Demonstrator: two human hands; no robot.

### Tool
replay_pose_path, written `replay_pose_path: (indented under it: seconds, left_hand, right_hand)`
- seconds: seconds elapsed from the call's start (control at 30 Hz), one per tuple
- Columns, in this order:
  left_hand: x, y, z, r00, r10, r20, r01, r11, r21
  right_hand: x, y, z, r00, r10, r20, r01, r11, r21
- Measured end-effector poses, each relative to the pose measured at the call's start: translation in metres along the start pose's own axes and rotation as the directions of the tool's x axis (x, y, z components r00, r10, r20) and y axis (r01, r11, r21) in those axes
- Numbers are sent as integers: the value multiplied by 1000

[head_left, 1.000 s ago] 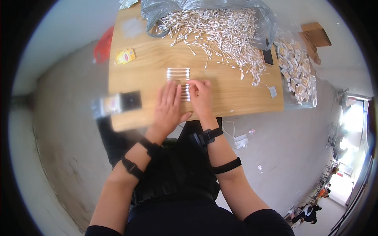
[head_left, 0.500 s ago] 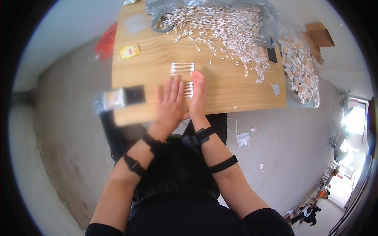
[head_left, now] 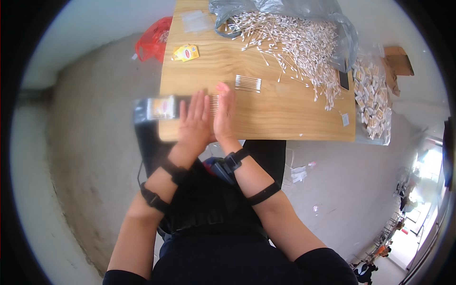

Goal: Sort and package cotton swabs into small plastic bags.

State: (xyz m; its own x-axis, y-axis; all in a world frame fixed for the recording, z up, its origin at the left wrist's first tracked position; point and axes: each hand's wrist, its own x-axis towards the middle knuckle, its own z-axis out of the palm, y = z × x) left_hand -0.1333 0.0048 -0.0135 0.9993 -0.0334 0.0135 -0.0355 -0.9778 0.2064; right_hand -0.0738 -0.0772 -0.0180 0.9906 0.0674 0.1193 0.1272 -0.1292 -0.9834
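Flat on the table, my left hand (head_left: pixel 194 116) has its fingers stretched out over the left ends of a neat row of cotton swabs (head_left: pixel 214 105). My right hand (head_left: pixel 224 111) stands on its edge against the row's right ends, fingers straight. Close to my left fingertips is a black flat piece at the table's left edge, bearing a clear-and-white packet (head_left: pixel 161 108) with yellow print, slightly blurred. A second neat row of cotton swabs (head_left: pixel 248 83) lies to the right, beyond my right hand.
A heap of loose cotton swabs (head_left: pixel 299 45) spills from a grey plastic bag (head_left: pixel 349 33) at the back. Yellow cards (head_left: pixel 186 52) lie back left, near clear sleeves (head_left: pixel 197 21). A black phone (head_left: pixel 344 80) and a bag of small packs (head_left: pixel 373 102) are on the right; a red bag (head_left: pixel 151 42) hangs left.
Both hands have slid left over the table with the row of swabs between them, closer to the black piece. The second row stayed put. The whole view has shifted.
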Motion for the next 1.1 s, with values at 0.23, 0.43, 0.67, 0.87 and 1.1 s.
replay_pose_path:
  seconds: [0.23, 0.43, 0.67, 0.87, 1.1]
  left_hand:
    - [-8, -22, -16, 998, -56, 10, 55, 997, 51]
    - [-11, -25, -20, 994, -98, 54, 89, 985, 146]
    - [-14, -31, -30, 998, -61, -12, 61, 996, 62]
    - [-14, -80, -45, 832, -299, -468, 231, 953, -198]
    - [-23, -173, 2, 624, -771, 126, 451, 224, -864]
  right_hand:
    - [14, -4, 11, 995, 93, -27, -89, 988, 124]
    - [31, -10, 16, 946, -287, 147, 303, 631, -715]
    - [28, 7, 37, 891, -346, 293, 445, 541, -714]
    - [29, 5, 34, 905, -263, 335, 424, 494, -759]
    - [25, 6, 43, 898, -288, 332, 438, 518, -735]
